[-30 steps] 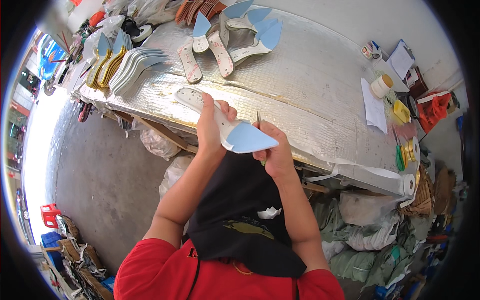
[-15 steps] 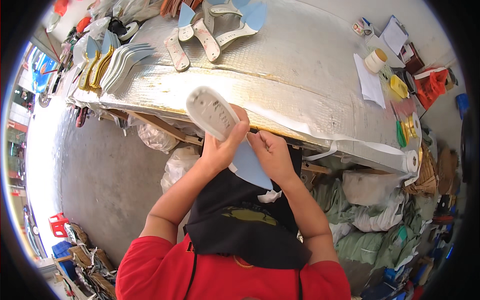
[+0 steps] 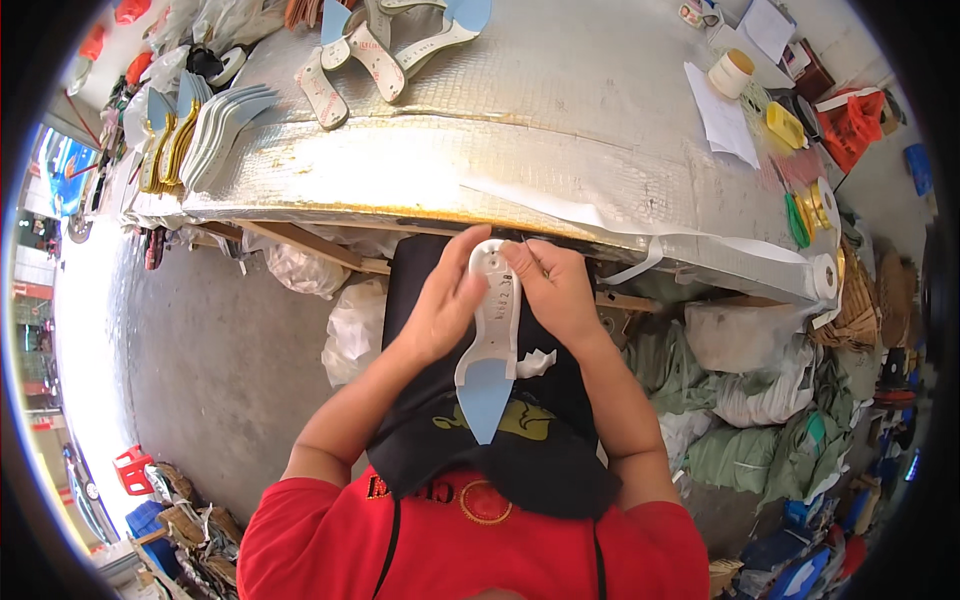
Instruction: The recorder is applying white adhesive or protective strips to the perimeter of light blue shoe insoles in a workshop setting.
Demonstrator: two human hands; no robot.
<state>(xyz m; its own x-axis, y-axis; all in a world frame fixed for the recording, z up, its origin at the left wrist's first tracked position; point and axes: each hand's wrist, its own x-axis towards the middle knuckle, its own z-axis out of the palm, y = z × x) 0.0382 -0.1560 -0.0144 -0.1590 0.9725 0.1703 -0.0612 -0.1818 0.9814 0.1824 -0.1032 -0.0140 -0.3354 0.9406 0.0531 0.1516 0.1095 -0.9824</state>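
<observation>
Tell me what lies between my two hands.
In the head view, a white shoe insole with a pale blue pointed tip lies between the left hand and right hand, which both grip it.

We count two hands, the left hand [image 3: 440, 310] and the right hand [image 3: 560, 290], on one white insole with a blue tip [image 3: 492, 340]. On the counter [image 3: 600, 130] we see about four loose insoles [image 3: 370, 45], one fanned stack of white insoles [image 3: 220, 120], one sheet of paper [image 3: 722, 115], one cream tub [image 3: 732, 72] and two yellow pieces [image 3: 785, 125].
</observation>
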